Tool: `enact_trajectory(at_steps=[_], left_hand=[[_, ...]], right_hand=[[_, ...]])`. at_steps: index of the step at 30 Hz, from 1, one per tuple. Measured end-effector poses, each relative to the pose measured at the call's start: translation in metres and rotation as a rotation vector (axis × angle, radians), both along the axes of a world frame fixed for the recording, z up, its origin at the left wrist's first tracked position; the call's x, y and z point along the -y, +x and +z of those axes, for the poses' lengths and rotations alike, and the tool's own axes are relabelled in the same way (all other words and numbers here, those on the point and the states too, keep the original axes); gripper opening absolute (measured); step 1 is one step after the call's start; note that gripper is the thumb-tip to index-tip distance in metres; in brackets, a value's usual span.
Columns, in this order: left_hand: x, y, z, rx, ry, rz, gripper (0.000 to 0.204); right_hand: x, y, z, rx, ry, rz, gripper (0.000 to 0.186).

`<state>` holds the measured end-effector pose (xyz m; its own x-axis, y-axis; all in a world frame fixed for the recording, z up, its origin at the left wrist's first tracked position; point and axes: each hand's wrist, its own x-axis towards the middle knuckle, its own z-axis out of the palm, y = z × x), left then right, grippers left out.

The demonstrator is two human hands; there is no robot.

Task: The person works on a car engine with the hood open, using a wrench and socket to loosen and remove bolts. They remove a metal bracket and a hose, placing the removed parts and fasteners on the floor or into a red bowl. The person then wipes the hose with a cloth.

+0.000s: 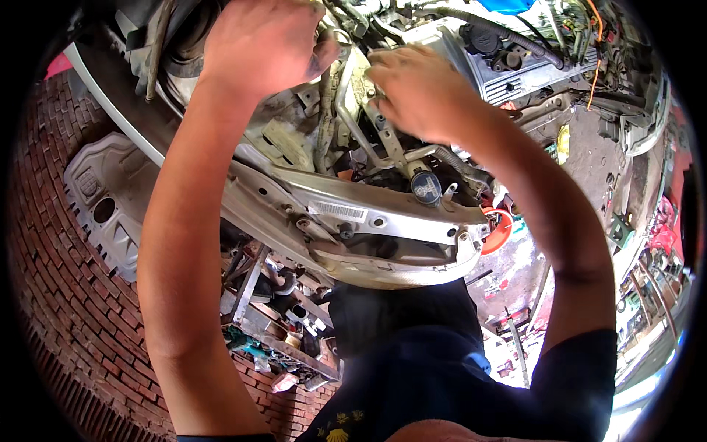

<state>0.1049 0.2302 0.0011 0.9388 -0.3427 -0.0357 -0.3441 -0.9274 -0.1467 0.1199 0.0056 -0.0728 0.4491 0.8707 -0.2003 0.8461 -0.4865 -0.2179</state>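
Both of my hands are over the front of an open car engine bay. My left hand (pixel 265 48) is curled closed at the top, near the pipes and brackets; what its fingers hold, if anything, is hidden. A short way to the right, my right hand (pixel 423 92) is bent with its fingers closed at a metal bracket (pixel 390 140). That hand is slightly blurred, and I cannot make out anything in it. Below it sits a round black cap (pixel 426 188). Nearer to me runs the silver front crossmember (pixel 353 210) with a barcode label.
A ribbed engine cover (pixel 504 66) is at the upper right, with a corrugated hose (pixel 501 29) across it. An orange bowl (pixel 497 232) stands beyond the crossmember's right end. On the brick floor (pixel 66 258) at left lies a grey plastic cover (pixel 110 199). Tools and parts crowd a rack (pixel 287 324).
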Motion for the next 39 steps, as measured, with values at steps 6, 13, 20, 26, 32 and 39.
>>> enact_trajectory(at_steps=[6, 13, 20, 26, 32, 39], left_hand=[[-0.002, 0.005, -0.014, 0.224, -0.164, -0.217, 0.027], [-0.014, 0.004, -0.019, 0.11, -0.123, -0.131, 0.027], [-0.015, 0.004, -0.02, 0.108, -0.127, -0.138, 0.026], [-0.009, 0.003, -0.017, 0.133, -0.153, -0.149, 0.025], [-0.009, 0.004, -0.013, 0.081, -0.137, -0.111, 0.028], [-0.004, 0.005, -0.004, 0.016, -0.079, -0.071, 0.029]], right_hand=[[0.085, 0.044, 0.029, 0.428, 0.373, -0.18, 0.026], [0.088, 0.071, 0.04, 0.201, 0.174, -0.398, 0.026], [0.104, 0.084, 0.021, 0.189, 0.35, -0.314, 0.024], [0.109, 0.083, 0.032, 0.163, 0.387, -0.233, 0.022], [0.147, 0.119, 0.078, 0.296, 0.498, -0.643, 0.031], [0.198, 0.247, 0.081, 0.719, 0.114, -0.48, 0.055]])
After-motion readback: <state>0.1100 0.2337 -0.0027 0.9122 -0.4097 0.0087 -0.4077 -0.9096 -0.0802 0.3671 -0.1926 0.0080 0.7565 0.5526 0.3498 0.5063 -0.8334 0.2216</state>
